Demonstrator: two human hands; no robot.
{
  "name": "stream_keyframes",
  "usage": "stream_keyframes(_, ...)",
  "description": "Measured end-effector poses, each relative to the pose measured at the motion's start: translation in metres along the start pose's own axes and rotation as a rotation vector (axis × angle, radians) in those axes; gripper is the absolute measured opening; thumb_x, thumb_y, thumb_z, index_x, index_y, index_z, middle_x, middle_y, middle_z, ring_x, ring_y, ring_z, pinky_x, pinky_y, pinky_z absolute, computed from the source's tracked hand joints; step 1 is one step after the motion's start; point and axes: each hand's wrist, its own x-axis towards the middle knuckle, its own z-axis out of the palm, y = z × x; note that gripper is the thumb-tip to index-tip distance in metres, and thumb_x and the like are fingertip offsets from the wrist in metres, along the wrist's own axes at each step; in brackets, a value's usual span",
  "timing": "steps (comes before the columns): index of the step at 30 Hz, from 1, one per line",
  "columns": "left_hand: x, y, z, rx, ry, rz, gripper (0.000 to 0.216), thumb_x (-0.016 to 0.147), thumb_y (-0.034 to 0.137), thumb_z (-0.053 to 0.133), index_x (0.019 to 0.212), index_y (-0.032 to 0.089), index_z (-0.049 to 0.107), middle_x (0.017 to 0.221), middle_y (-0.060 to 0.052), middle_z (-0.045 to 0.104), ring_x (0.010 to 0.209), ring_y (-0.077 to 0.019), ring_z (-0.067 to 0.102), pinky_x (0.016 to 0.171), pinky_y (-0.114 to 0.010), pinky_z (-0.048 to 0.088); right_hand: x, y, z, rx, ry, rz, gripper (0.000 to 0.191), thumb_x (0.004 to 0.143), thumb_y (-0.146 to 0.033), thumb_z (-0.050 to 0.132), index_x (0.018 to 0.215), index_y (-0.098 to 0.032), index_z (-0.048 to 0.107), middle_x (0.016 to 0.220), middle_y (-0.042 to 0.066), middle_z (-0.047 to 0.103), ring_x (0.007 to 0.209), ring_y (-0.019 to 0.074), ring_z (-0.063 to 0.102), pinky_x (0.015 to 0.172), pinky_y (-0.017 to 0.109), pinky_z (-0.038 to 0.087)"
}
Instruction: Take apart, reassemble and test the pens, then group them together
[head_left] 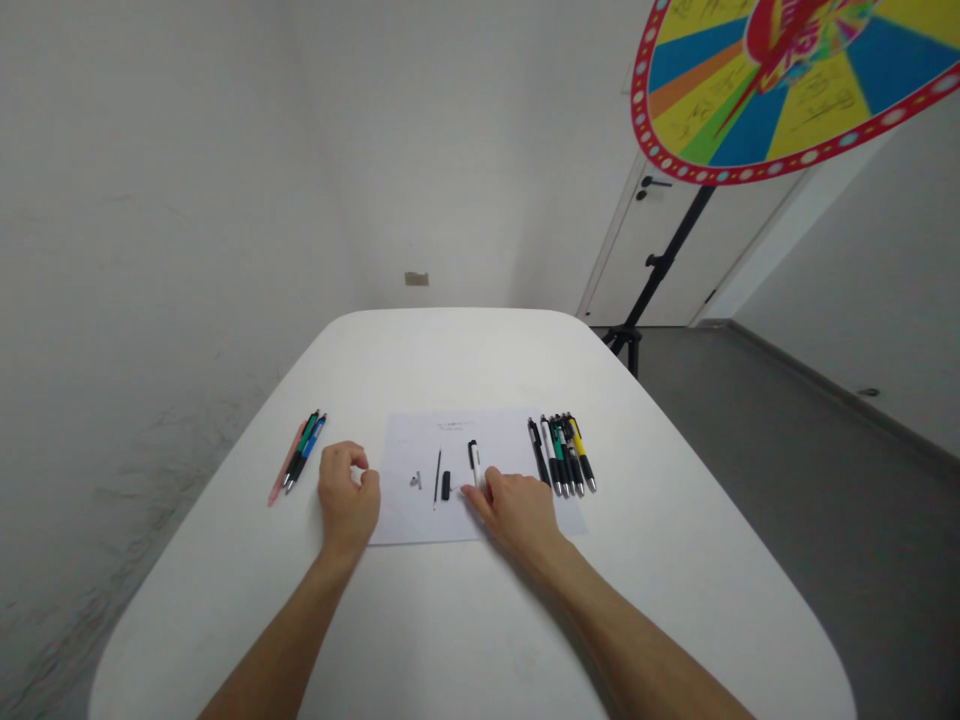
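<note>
Round-cornered table (450, 360), hands (348, 502) apart, pen parts (446, 486) between

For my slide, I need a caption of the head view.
Left hand at the edge of a paper sheet, right hand over it beside pen parts, with pens on either side.

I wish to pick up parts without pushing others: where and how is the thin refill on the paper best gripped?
Probably take the refill by its far half, pinched across its width, coming from above and slightly left. It lies flat and slender on the paper, and the short black tube sits close on the right of its near half.
</note>
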Motion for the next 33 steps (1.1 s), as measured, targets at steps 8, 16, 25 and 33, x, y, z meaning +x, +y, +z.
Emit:
stream_keyframes(8, -0.003, 0.007, 0.002, -0.010, -0.029, 0.140, 0.022, 0.067, 0.004, 0.046, 0.076, 0.023, 0.042, 0.082, -0.002, 0.052, 0.085, -0.0216, 0.053, 0.077, -0.036, 0.044, 0.000, -0.004, -0.002, -0.064, -0.019, 0.022, 0.040, 0.098, -0.043, 0.039, 0.090, -0.017, 0.068, 0.081, 0.012, 0.076, 0.076, 0.0259, 0.072, 0.063, 0.031, 0.041)
stream_keyframes(16, -0.011, 0.024, 0.000, 0.090, -0.150, 0.395, 0.013, 0.082, 0.008, 0.054, 0.086, 0.020, 0.051, 0.093, -0.007, 0.061, 0.092, -0.0240, 0.055, 0.081, -0.040, 0.044, 0.001, -0.005, -0.004, -0.104, -0.042, 0.037, 0.032, 0.095, -0.028, 0.041, 0.089, -0.015, 0.070, 0.085, 0.014, 0.076, 0.079, 0.0273, 0.073, 0.061, 0.031, 0.041)
stream_keyframes(25, -0.020, 0.039, 0.006, 0.197, -0.372, 0.644, 0.014, 0.085, 0.019, 0.062, 0.098, 0.017, 0.064, 0.113, -0.011, 0.064, 0.113, -0.0303, 0.053, 0.093, -0.047, 0.043, -0.001, -0.005, -0.003, -0.065, 0.026, 0.071, 0.021, 0.093, -0.029, 0.046, 0.101, -0.015, 0.058, 0.090, 0.013, 0.073, 0.079, 0.0270, 0.072, 0.061, 0.030, 0.043)
stream_keyframes(33, -0.025, 0.043, 0.015, 0.305, -0.530, 0.791, 0.026, 0.083, 0.031, 0.067, 0.105, 0.018, 0.065, 0.128, -0.011, 0.064, 0.126, -0.0323, 0.050, 0.108, -0.054, 0.035, 0.001, -0.003, -0.004, -0.102, 0.044, -0.034, 0.022, 0.093, -0.017, 0.043, 0.113, -0.018, 0.051, 0.100, 0.011, 0.067, 0.086, 0.0241, 0.070, 0.060, 0.029, 0.045)
